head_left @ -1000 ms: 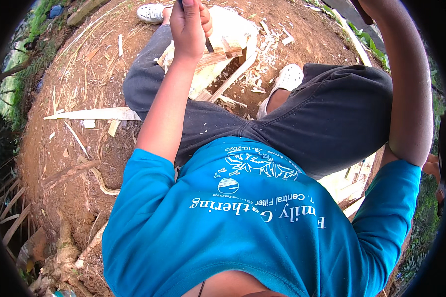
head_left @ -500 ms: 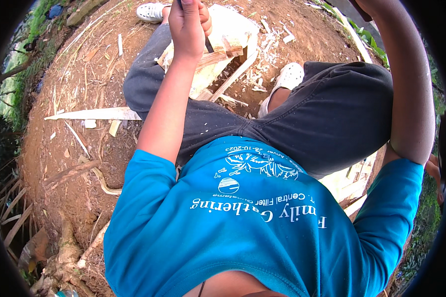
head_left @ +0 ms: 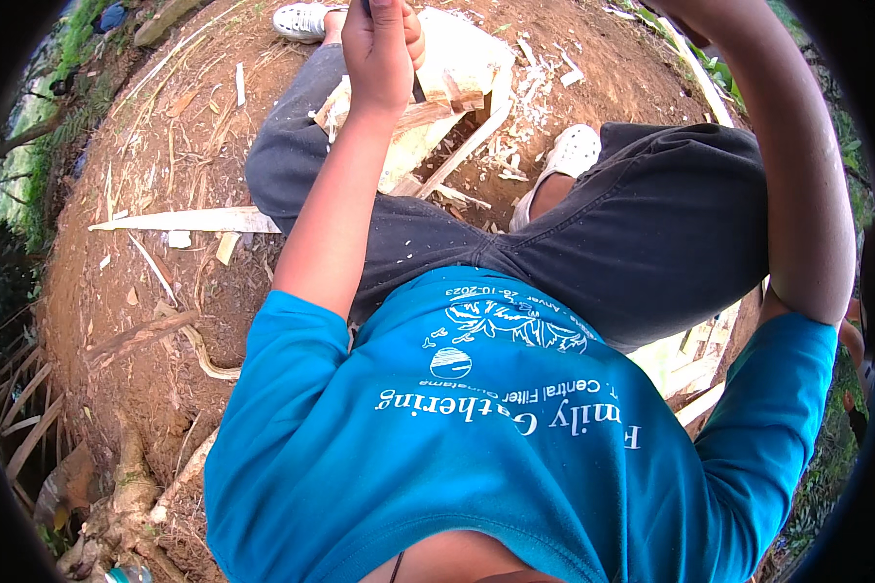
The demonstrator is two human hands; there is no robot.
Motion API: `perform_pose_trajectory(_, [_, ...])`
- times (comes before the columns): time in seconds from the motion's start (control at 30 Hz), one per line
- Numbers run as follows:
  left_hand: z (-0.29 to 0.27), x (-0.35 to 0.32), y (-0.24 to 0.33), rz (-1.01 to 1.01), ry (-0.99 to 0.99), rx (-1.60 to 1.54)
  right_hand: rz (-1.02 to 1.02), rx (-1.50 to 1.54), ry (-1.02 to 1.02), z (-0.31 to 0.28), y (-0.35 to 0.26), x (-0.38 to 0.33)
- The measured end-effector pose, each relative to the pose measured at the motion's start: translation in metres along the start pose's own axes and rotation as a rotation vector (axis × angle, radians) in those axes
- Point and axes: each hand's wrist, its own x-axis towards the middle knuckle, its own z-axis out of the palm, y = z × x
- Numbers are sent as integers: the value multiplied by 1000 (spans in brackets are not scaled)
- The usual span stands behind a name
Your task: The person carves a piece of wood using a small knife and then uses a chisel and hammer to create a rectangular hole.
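Here, a pale block of wood, rough-cut with splintered edges and a notch in its top, is seen lying on the red dirt ground between the person's legs. The left hand is clenched around a dark, thin tool whose tip is set against the block. The tool's upper end is cut off by the rim. The right hand is hidden beyond the top edge; only the forearm is shown, so its grip cannot be told. Wood chips are scattered nearby.
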Motion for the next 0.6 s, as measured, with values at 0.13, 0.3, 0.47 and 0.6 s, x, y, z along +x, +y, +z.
perform_pose_trajectory(0.13, [1, -2, -4, -10, 24, 6, -167, -130, -78, 12, 8, -8])
perform_pose_trajectory(0.3, [2, -2, -2, 16, -2, -9, -85, 0, 6, 4, 5, -4])
perform_pose_trajectory(0.47, [4, -5, -3, -36, 28, -21, -3, -28, 13, 4, -2, -6])
perform_pose_trajectory(0.6, [1, -5, 0, 20, -49, -9, -87, -88, 96, 8, 8, -8])
